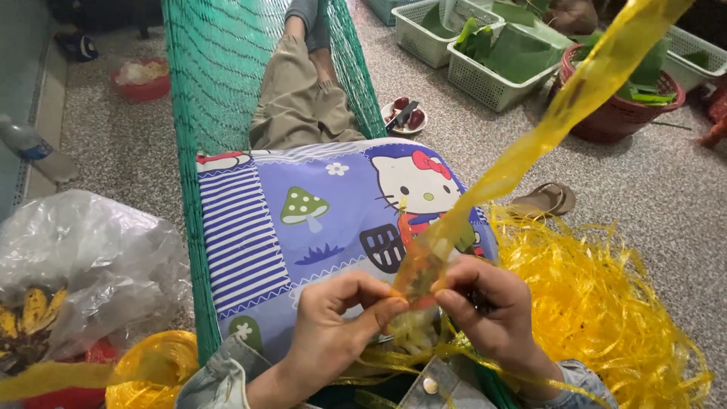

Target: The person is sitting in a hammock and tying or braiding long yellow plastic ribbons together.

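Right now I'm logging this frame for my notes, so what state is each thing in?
yellow plastic strip: pulled taut, pinched at its lower end by both hands
left hand: fingertips pinching the strip
right hand: fingertips pinching the strip
yellow raffia pile: loose and tangled
cartoon pillow: lying flat on the green hammock
clear plastic bag: crumpled
sandal: lying alone on the floor
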